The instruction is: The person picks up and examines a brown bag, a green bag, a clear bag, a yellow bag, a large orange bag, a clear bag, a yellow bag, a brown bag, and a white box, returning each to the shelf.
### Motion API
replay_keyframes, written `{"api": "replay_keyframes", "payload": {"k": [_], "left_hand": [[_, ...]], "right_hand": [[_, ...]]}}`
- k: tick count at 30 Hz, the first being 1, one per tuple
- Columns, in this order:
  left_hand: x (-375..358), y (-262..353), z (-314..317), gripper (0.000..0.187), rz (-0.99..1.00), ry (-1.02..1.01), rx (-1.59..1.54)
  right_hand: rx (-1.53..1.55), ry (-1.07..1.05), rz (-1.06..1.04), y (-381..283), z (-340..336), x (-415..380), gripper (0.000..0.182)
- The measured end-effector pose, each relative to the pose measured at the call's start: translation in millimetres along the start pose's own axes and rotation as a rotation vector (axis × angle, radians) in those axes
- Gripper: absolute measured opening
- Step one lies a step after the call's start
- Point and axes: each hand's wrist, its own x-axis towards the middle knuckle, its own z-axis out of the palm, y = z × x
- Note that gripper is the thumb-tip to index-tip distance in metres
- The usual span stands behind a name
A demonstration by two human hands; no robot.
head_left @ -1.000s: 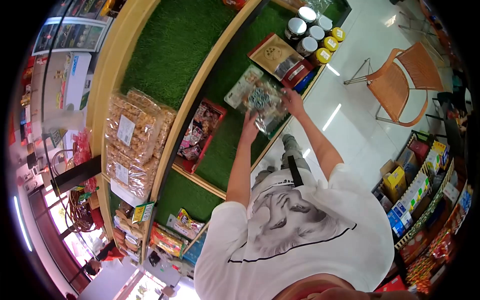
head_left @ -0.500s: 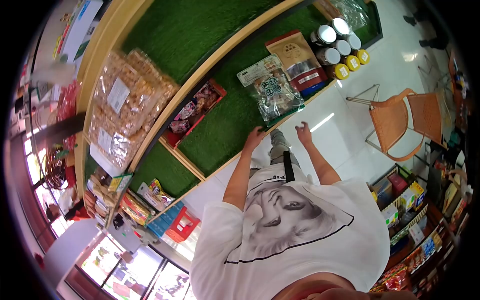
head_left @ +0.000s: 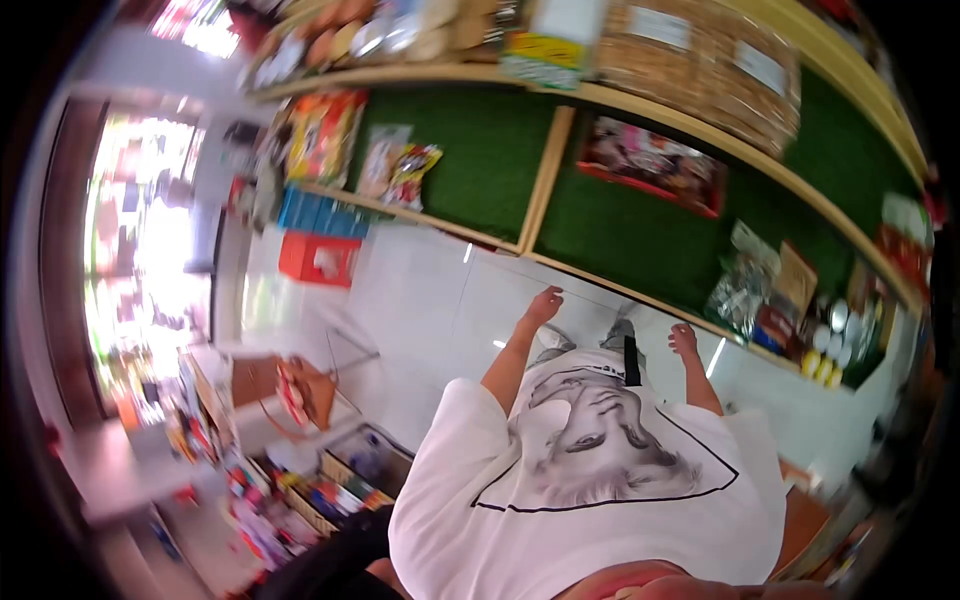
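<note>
With both hands free in front of the shelf (head_left: pixel 546 180), the careful way is to keep the fingers loose and pass them well over the wooden front lip (head_left: pixel 620 291), so that no knuckle catches on it — soft packaging should crease less under a light hold by its margins.

Left to right: the yellow foil snack bag (head_left: pixel 411 178) lies in the upper left of the frame, well apart from the left hand (head_left: pixel 545 303). That hand hangs above the middle of the frame, fingers partly curled, nothing in it, over the pale tiled floor (head_left: pixel 420 320). The red-edged box of wrapped snacks (head_left: pixel 655 165) sits at upper right of centre, set back on the green turf (head_left: pixel 620 235). The right hand (head_left: pixel 683 339) is right of centre, half open and holding nothing. The clear snack bag (head_left: pixel 742 285) is the packet nearest to it — up and to its right in the frame, near but not touching. Beside that bag is the kraft pouch (head_left: pixel 793 282), then the lidded jars (head_left: pixel 836 345) toward the right edge.
</note>
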Motion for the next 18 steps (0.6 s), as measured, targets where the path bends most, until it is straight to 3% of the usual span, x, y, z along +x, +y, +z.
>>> {"api": "replay_keyframes", "payload": {"k": [2,6,9,10,13,15,18], "left_hand": [[-25.3,-76.3,-16.5,0.034,0.122,0.214,0.048],[-120.0,-154.1,-65.2,0.036,-0.499,0.271,-0.504],[-192.0,-202.2,-74.2,0.042,-0.693,0.404,-0.710],[-210.7,-222.7,-68.1,0.043,-0.741,0.432,-0.748],[-255.1,-249.1,-61.7,0.045,-0.935,0.324,-0.780],[-264.6,-260.9,-62.9,0.044,-1.042,0.193,-0.781],[-249.4,-256.2,-81.4,0.036,-1.004,0.188,-0.730]], "right_hand": [[-0.041,0.034,-0.054,-23.0,29.1,-4.1,0.027],[-0.296,-0.142,-0.046,-63.9,122.0,-19.7,0.030],[-0.612,-0.274,-0.188,-97.2,203.3,-30.1,0.031],[-0.699,-0.285,-0.350,-104.7,228.3,-26.6,0.029],[-0.704,-0.379,-0.669,-129.4,293.4,-14.2,0.023],[-0.571,-0.498,-0.527,-168.9,323.7,-37.1,0.020],[-0.529,-0.466,-0.550,-199.9,356.5,-41.4,0.024]]}}
